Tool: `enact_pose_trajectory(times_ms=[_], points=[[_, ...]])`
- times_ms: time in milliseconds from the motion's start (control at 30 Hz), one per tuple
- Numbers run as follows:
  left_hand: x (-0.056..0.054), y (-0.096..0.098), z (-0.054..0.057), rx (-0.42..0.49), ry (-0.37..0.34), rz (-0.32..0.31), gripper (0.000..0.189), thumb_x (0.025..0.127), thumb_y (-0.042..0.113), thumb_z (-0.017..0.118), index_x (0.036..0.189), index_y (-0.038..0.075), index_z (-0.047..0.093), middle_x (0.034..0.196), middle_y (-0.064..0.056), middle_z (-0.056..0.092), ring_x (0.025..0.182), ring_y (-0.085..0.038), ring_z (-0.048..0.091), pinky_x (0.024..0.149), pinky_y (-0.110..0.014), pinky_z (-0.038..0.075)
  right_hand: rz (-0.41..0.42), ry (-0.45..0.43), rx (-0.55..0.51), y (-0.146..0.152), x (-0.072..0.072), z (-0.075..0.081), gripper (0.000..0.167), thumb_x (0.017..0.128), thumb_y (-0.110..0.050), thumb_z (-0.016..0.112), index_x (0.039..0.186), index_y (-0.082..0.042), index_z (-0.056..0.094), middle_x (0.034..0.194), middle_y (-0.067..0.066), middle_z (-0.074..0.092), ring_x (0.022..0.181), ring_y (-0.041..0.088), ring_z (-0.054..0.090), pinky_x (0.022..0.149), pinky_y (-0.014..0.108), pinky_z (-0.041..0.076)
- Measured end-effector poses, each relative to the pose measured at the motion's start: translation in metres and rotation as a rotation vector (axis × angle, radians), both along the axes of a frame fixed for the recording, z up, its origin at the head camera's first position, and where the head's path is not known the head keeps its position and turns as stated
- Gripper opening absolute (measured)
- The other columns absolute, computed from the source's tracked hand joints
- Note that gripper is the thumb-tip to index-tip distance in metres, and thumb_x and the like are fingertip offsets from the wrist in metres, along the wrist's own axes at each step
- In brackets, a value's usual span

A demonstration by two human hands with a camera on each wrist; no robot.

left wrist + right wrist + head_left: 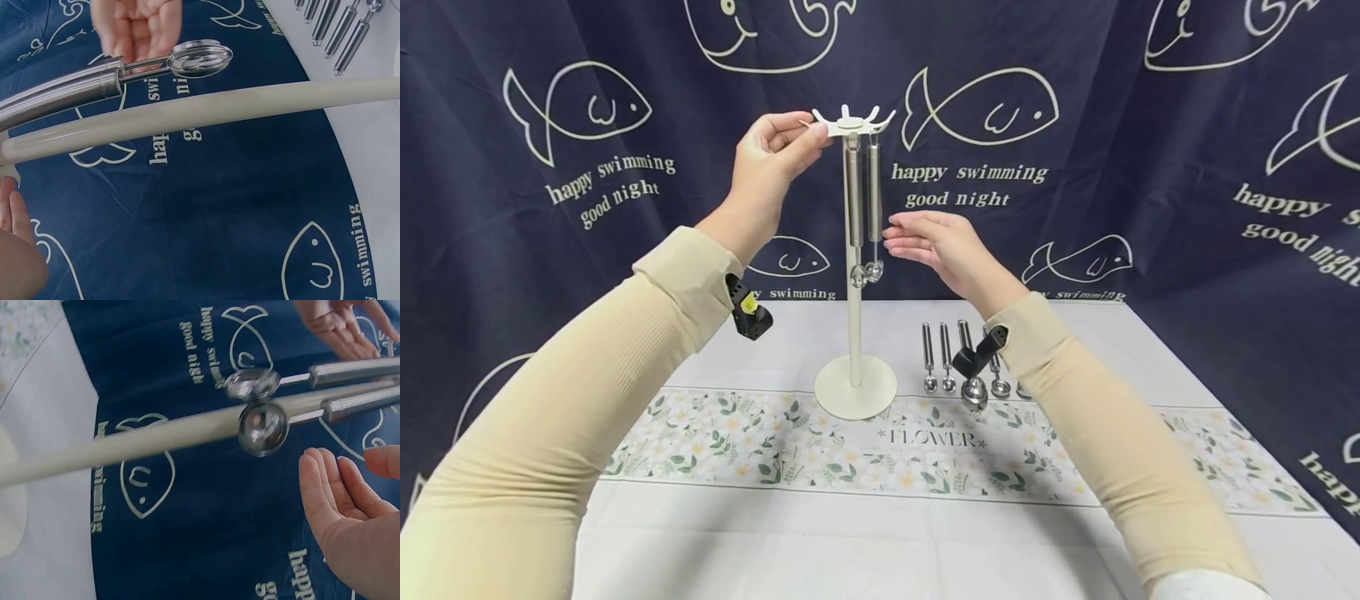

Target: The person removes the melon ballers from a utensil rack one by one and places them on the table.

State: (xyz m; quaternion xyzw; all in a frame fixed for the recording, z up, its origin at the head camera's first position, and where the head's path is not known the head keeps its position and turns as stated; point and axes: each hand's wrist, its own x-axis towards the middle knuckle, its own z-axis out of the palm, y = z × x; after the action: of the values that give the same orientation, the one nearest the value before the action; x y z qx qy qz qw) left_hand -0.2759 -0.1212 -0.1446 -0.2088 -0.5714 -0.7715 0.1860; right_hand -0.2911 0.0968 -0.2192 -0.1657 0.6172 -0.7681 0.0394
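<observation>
A cream-white utensil stand [854, 325] rises from a round base [855, 408], with a ring of upturned hooks [850, 125] at its top. My left hand [771, 158] pinches one of the hooks on the left side between thumb and fingers. From the hook ring hang two small stainless steel scoops, one [853, 200] in front of the pole and another [874, 196] just right of it. Their bowls overlap in the right wrist view, where the lower bowl [264, 428] looks round. Beside the right scoop, my right hand [936, 242] is held with extended fingers, holding nothing.
Several more steel scoops [928, 350] lie in a row on the white table [865, 542], right of the base; my right wrist and sleeve partly cover them. A larger scoop [974, 393] is among them. A floral runner [820, 458] crosses the table. Behind hangs a dark blue fish-print curtain [700, 108].
</observation>
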Motion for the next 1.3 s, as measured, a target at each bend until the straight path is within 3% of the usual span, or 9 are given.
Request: enact_pose_trajectory(times_ms=[233, 433, 667, 1000, 1300], points=[[0.000, 0.002, 0.000, 0.013, 0.002, 0.001, 0.018, 0.086, 0.000, 0.069, 0.099, 0.007, 0.058, 0.090, -0.002, 0.066, 0.090, -0.015, 0.069, 0.102, -0.031, 0.051, 0.007, 0.032, -0.014, -0.015, 0.004, 0.013, 0.036, 0.099, -0.010, 0.055, 0.129, 0.009, 0.053, 0.098, 0.007, 0.067, 0.089, 0.016, 0.068, 0.095, 0.031, 0.056], [0.001, 0.003, -0.001, 0.013, 0.003, -0.001, 0.019, 0.088, 0.000, 0.067, 0.103, 0.006, 0.056, 0.093, -0.003, 0.064, 0.098, -0.019, 0.069, 0.103, -0.029, 0.050, 0.032, 0.087, 0.025, -0.020, 0.007, 0.016, 0.039, 0.100, -0.012, 0.054, 0.136, 0.001, 0.051, 0.118, 0.013, 0.066, 0.102, 0.018, 0.065, 0.102, 0.033, 0.051], [0.000, 0.003, -0.001, 0.001, 0.000, 0.006, 0.020, 0.089, 0.001, 0.067, 0.104, 0.006, 0.056, 0.094, -0.003, 0.064, 0.104, -0.023, 0.068, 0.100, -0.026, 0.051, 0.076, 0.152, 0.033, -0.022, 0.007, 0.015, 0.037, 0.099, -0.007, 0.053, 0.135, 0.003, 0.052, 0.102, 0.004, 0.070, 0.104, 0.021, 0.067, 0.102, 0.036, 0.051], [0.002, 0.003, -0.002, 0.018, 0.000, 0.008, 0.021, 0.088, 0.000, 0.067, 0.105, 0.004, 0.056, 0.093, -0.003, 0.064, 0.094, -0.017, 0.069, 0.102, -0.029, 0.051, 0.043, 0.172, -0.032, -0.023, 0.010, 0.017, 0.034, 0.096, -0.002, 0.056, 0.129, 0.007, 0.053, 0.096, 0.004, 0.070, 0.089, 0.016, 0.068, 0.089, 0.030, 0.057], [0.003, 0.004, -0.002, 0.030, 0.001, 0.013, 0.024, 0.088, 0.001, 0.068, 0.108, 0.001, 0.057, 0.092, -0.004, 0.066, 0.094, -0.018, 0.070, 0.101, -0.028, 0.052, 0.017, 0.179, -0.076, -0.021, 0.015, 0.021, 0.025, 0.095, 0.000, 0.058, 0.120, 0.002, 0.060, 0.094, 0.004, 0.070, 0.089, 0.018, 0.068, 0.085, 0.027, 0.058]])
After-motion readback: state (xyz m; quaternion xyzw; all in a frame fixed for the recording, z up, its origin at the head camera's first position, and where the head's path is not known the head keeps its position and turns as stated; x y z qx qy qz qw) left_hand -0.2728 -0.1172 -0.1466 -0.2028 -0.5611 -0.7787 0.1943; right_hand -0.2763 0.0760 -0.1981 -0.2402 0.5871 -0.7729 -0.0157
